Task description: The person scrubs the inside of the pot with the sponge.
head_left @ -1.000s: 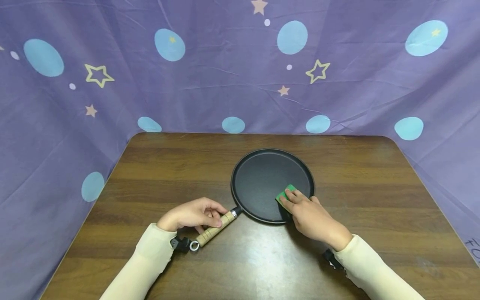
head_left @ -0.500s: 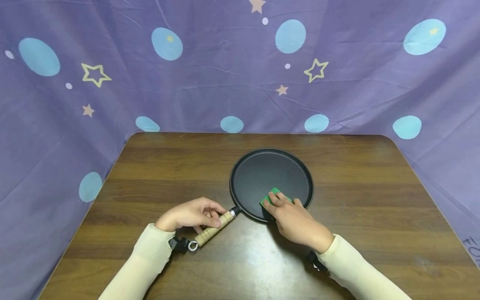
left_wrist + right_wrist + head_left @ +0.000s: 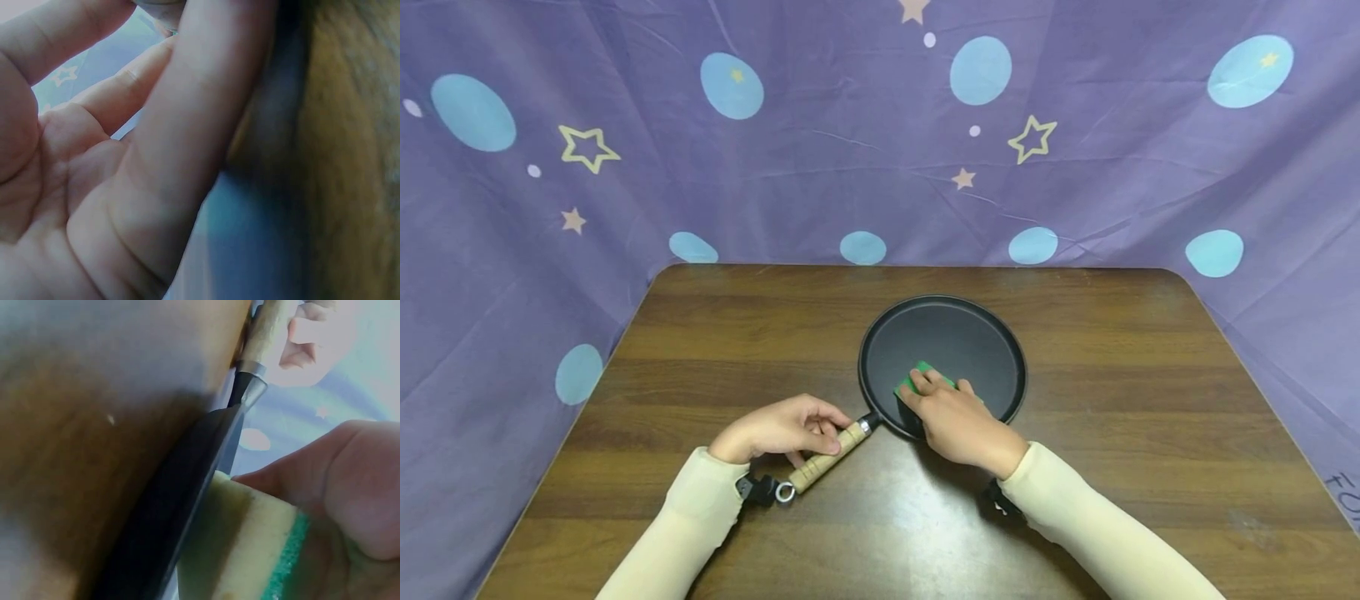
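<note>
Sleeve [image 3: 673, 529], cream, is seen left of the pan [image 3: 958, 337] and nearer; the handle [image 3: 816, 469], at the pan's near left side, is pinched by the thumb and fingers of the left hand [image 3: 777, 428], and is ended by a ring [image 3: 792, 489]; the pan itself is laid flat on the table [image 3: 737, 333]; the sponge [image 3: 250, 544], green side up, is set against the pan's near part and gripped by the thumb and fingers of the right hand [image 3: 958, 422]; near-right of the pan the other sleeve [image 3: 1090, 521] is seen; behind the pan a purple cloth [image 3: 820, 175] is hung.
</note>
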`<state>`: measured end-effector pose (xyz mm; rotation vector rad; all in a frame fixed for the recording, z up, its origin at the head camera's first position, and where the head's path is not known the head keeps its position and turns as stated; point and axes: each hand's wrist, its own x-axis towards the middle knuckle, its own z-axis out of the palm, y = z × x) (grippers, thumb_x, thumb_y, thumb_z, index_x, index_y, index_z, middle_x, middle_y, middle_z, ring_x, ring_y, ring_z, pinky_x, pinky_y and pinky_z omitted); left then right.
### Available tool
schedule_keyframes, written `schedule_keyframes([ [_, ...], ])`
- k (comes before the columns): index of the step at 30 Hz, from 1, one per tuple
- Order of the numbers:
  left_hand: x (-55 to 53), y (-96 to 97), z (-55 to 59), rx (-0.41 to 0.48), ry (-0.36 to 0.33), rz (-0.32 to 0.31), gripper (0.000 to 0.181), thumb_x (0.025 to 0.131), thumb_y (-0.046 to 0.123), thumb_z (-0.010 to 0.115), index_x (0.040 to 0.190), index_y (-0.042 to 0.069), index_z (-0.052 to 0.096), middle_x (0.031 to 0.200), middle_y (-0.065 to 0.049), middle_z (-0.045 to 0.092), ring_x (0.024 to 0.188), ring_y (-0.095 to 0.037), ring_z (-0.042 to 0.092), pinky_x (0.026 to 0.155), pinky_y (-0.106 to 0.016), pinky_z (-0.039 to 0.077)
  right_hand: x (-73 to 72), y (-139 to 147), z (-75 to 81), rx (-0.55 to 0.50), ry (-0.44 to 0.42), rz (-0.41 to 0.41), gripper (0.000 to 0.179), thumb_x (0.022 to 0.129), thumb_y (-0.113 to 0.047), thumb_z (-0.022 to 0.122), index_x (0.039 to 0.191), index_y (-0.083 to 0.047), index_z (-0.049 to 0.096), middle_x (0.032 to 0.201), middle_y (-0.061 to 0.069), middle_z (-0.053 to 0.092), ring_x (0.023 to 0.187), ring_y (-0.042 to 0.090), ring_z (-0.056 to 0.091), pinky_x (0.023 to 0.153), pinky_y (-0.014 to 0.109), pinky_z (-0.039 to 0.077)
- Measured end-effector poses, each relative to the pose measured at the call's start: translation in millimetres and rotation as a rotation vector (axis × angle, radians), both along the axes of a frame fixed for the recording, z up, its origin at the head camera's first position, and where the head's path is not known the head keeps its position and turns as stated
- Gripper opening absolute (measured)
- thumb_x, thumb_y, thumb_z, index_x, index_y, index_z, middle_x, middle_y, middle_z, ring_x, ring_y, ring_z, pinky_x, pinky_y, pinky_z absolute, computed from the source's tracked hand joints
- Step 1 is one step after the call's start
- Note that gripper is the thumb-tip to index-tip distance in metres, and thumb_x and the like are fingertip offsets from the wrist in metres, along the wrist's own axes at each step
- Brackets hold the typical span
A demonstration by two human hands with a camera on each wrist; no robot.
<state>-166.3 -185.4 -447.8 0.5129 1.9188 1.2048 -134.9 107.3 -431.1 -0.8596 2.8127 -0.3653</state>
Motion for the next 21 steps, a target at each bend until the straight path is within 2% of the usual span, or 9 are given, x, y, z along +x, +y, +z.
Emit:
schedule_keyframes([
  [11, 1.1, 0.2, 0.3, -0.004, -0.007, 0.009, 0.042, 0.098, 0.009, 0.075, 0.134, -0.009, 0.064, 0.094, -0.002, 0.069, 0.076, -0.011, 0.061, 0.052, -0.025, 0.052, -24.4, -5, 3.0, 0.006, -0.045, 0.042, 0.054, 0.102, 0.004, 0.057, 0.155, -0.007, 0.052, 0.162, 0.025, 0.038, 0.153, 0.041, 0.033, 0.111, 0.076, 0.035],
  [17, 0.5, -0.1, -0.1, -0.012, -0.001, 0.008, 0.043, 0.098, 0.011, 0.075, 0.135, -0.008, 0.064, 0.096, -0.003, 0.07, 0.079, -0.013, 0.062, 0.054, -0.027, 0.054, -39.2, -6, 3.5, 0.037, -0.066, 0.01, 0.057, 0.103, 0.002, 0.058, 0.158, -0.01, 0.048, 0.166, 0.021, 0.035, 0.155, 0.037, 0.029, 0.114, 0.075, 0.031],
  [21, 0.6, -0.2, -0.2, -0.015, 0.006, 0.009, 0.044, 0.098, 0.012, 0.075, 0.136, -0.008, 0.064, 0.098, -0.003, 0.071, 0.082, -0.013, 0.064, 0.056, -0.029, 0.057, -49.1, -4, 2.0, 0.046, -0.056, -0.002, 0.058, 0.103, 0.002, 0.059, 0.158, -0.01, 0.048, 0.166, 0.019, 0.035, 0.155, 0.037, 0.03, 0.113, 0.074, 0.033],
])
